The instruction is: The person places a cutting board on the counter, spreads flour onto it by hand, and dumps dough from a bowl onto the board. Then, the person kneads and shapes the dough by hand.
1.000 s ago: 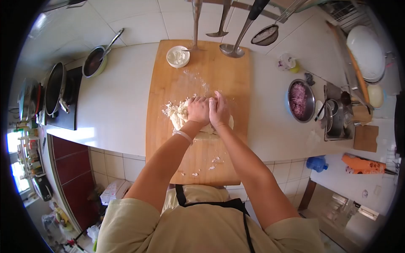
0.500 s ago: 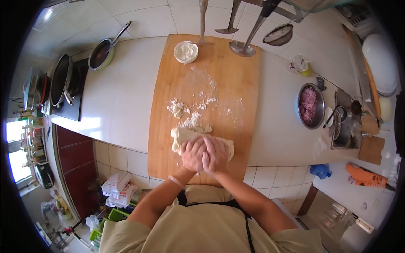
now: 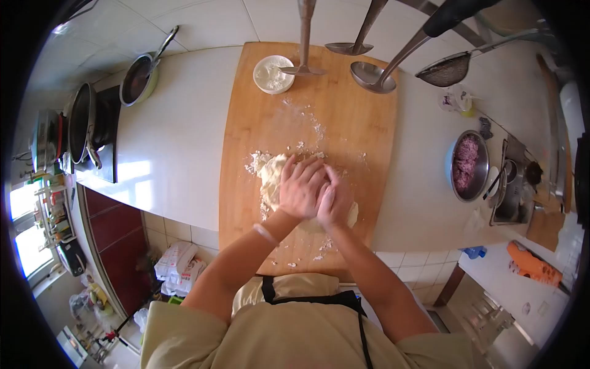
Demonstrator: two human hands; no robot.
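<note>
A pale lump of dough (image 3: 271,182) lies on the wooden board, partly hidden beneath my hands. My left hand (image 3: 301,189), with a light bracelet on its wrist, rests on the dough with its fingers stretched forward. Pressed against it from the right is my right hand (image 3: 335,200), palm down on the dough, its fingers extended and partly covered where the hands overlap. Loose flour and dough crumbs (image 3: 253,163) are scattered around. A white bowl of flour (image 3: 273,74) stands at the board's far left corner.
The wooden board (image 3: 362,129) sits on a white counter (image 3: 184,141). Over its far end hang a ladle (image 3: 373,78), a spatula (image 3: 302,70) and a strainer (image 3: 445,70). A metal bowl of pinkish chopped filling (image 3: 467,165) stands right, near the sink (image 3: 509,203). Pans (image 3: 81,123) are left.
Both hands have moved forward and slightly right on the dough. The dough has shifted forward, now touching the crumbs that lay beyond it. The camera view has shifted a little.
</note>
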